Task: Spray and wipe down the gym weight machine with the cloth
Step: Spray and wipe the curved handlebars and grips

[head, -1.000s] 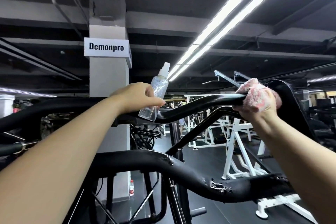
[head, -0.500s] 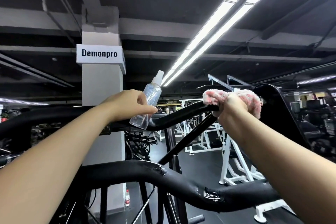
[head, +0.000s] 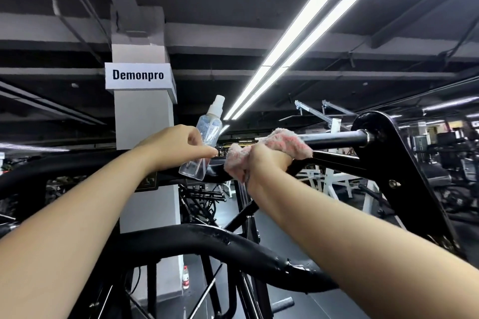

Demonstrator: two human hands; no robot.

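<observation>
A black weight machine fills the view, its upper bar (head: pixel 334 139) running right to a black pivot plate (head: pixel 386 163). My right hand (head: pixel 267 160) grips a pink fluffy cloth (head: pixel 282 146) wrapped round that bar near its left bend. My left hand (head: pixel 176 145) holds a clear spray bottle (head: pixel 206 137) with a white nozzle, tilted, its base against the machine frame just left of the cloth. A second curved black bar (head: pixel 207 243), with chipped paint, crosses below my forearms.
A white pillar (head: pixel 145 116) with a "Demonpro" sign (head: pixel 137 75) stands behind the machine on the left. White gym frames (head: pixel 334 181) and dark machines fill the right background. A small bottle (head: pixel 185 277) stands on the floor by the pillar.
My right hand has slid the cloth leftward along the upper bar, from beside the pivot plate to close by the spray bottle. The left hand and bottle have stayed in place.
</observation>
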